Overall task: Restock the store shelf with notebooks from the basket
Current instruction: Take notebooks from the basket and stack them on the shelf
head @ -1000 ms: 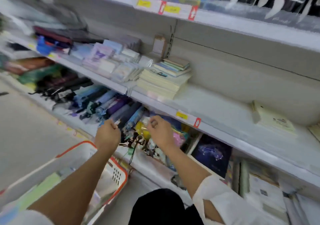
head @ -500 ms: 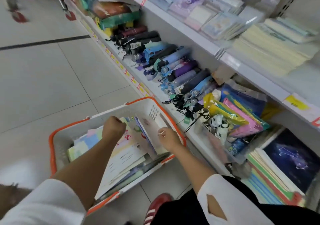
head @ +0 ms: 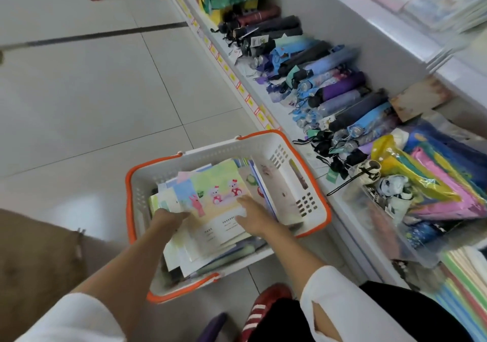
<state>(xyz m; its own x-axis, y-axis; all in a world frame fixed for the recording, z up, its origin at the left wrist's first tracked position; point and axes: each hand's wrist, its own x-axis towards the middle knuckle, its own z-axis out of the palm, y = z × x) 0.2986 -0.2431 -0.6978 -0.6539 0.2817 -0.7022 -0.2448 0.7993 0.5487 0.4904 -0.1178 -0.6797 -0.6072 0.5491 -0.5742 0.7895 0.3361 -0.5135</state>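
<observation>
White basket point(head: 311, 183) with an orange rim, down on the tiled floor point(head: 105, 91), just beside the bottom shelf point(head: 253, 88). Inside, a loose pile of notebooks point(head: 200, 244), most lying flat and a few on edge against the right wall. Uppermost, the top notebook point(head: 218, 183), with a pastel cover of cartoon animals.

Right hand point(head: 253, 217) flat on the near right part of that cover, fingers straight and spread, palm down, nothing pinched. Left hand point(head: 168, 216) at the left edge of the same cover, fingers out of sight among the pile; gripping or only touching, cannot tell. White sleeves on both arms.

Along the bottom shelf, a row of folded umbrellas point(head: 340, 88) in black, blue and purple, side by side. Further right, a clear bin point(head: 382, 225) of bright plastic packets point(head: 427, 181). Above, at the top right corner, the upper shelf point(head: 461, 75), carrying more pastel stationery, blurred. Near the basket's close end, a red shoe point(head: 266, 302) with white stripes.
</observation>
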